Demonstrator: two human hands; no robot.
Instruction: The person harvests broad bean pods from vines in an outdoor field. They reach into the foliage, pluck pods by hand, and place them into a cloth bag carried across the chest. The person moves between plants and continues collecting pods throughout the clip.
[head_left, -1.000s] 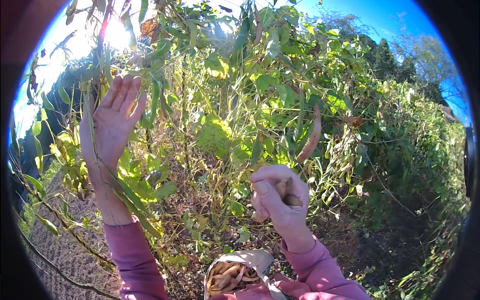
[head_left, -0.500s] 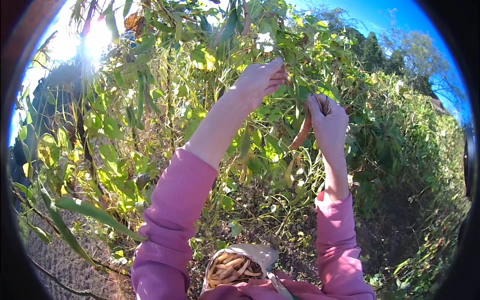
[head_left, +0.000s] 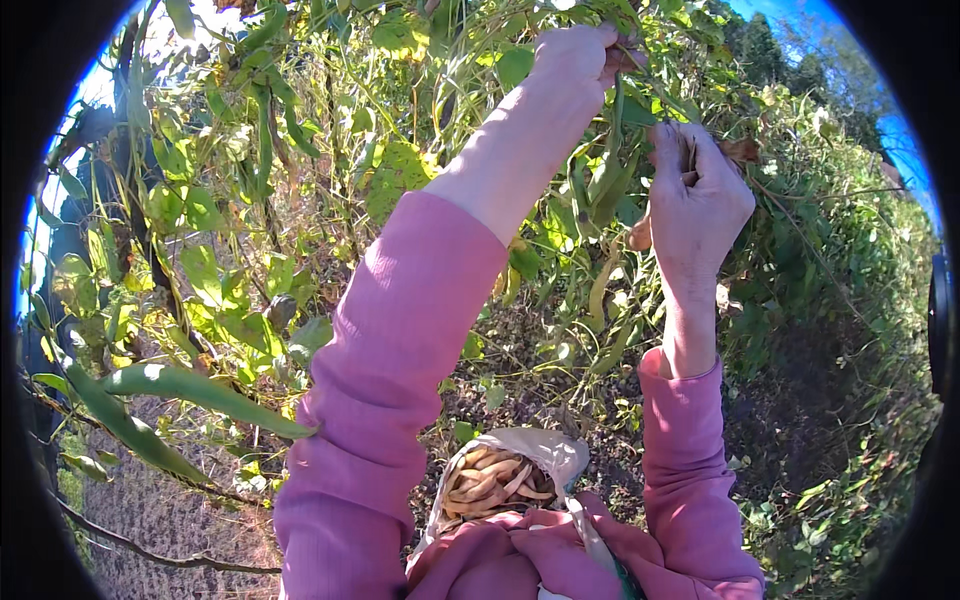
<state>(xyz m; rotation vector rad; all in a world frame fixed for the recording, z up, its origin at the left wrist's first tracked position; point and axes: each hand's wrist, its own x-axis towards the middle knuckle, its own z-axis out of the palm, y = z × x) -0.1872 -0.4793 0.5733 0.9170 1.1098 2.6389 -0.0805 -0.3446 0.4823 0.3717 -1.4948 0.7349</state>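
Note:
My left hand is raised among the bean vines at the top, its fingers closed at a spot hidden by leaves and stems. Green bean pods hang just below it. Lower and to the right, my right hand pinches with thumb and fingers. The tip of a brown, dry bean pod pokes out on its left side; the rest is covered by the hand. At my front, an open whitish cloth bag holds several tan dry bean pods.
Two large green pods hang near my left sleeve. A thin bare branch crosses the lower left. Dense climbing foliage runs away to the right. Dry soil and plant litter lie beneath.
Both hands have shifted up and to the right in the picture. The brown pod, earlier hanging in full view beside my right hand, is now mostly covered by it.

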